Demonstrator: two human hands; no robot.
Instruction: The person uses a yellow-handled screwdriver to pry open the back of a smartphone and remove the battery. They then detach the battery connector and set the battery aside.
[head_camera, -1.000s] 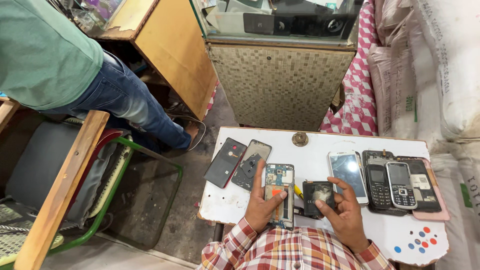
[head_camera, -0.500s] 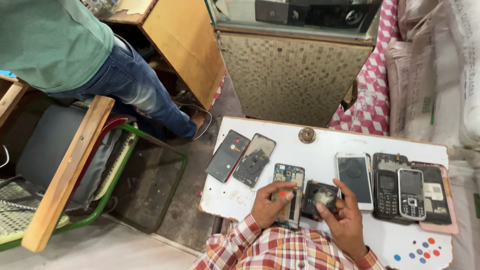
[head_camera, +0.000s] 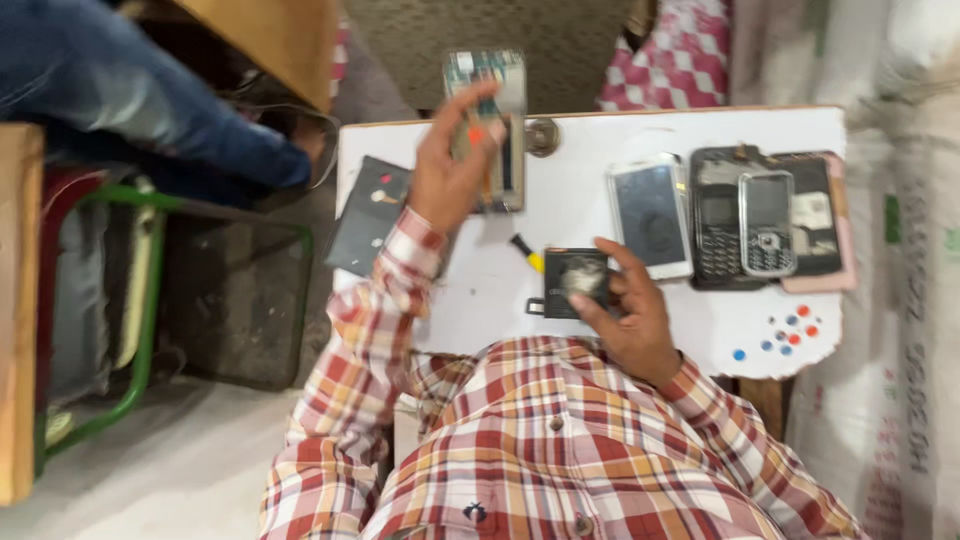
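Left hand (head_camera: 445, 175) raised over the far-left part of the white worktop (head_camera: 585, 225), fingers closed around the lower half of an opened phone with its back cover off, circuit board and orange tab exposed (head_camera: 490, 120); the phone stands lifted, top end reaching past the worktop's far edge; image blurred, finer detail not readable.

Right hand (head_camera: 630, 315) low at the near edge, just in front of the checked shirt, thumb and fingers clamped on a small dark rectangular phone part with a pale patch on its face (head_camera: 578, 282); whether the part rests on the worktop or is held just above it, cannot tell.

Between the two hands: a small screwdriver with yellow handle (head_camera: 525, 252) lying on bare white surface; open room around it and toward the near-left corner.

Left edge: a dark flat phone cover (head_camera: 372, 212) lies partly under the left sleeve, close to the worktop's left side.

Right half crowded: a white-framed touchscreen phone (head_camera: 650, 212), then a dark keypad phone (head_camera: 768, 222) lying on other dark phone bodies over a pink pad (head_camera: 838, 270), running to the right edge; small red and blue dots (head_camera: 785, 335) near the front-right corner.

A round metal knob (head_camera: 543, 136) sits at the far edge beside the lifted phone.
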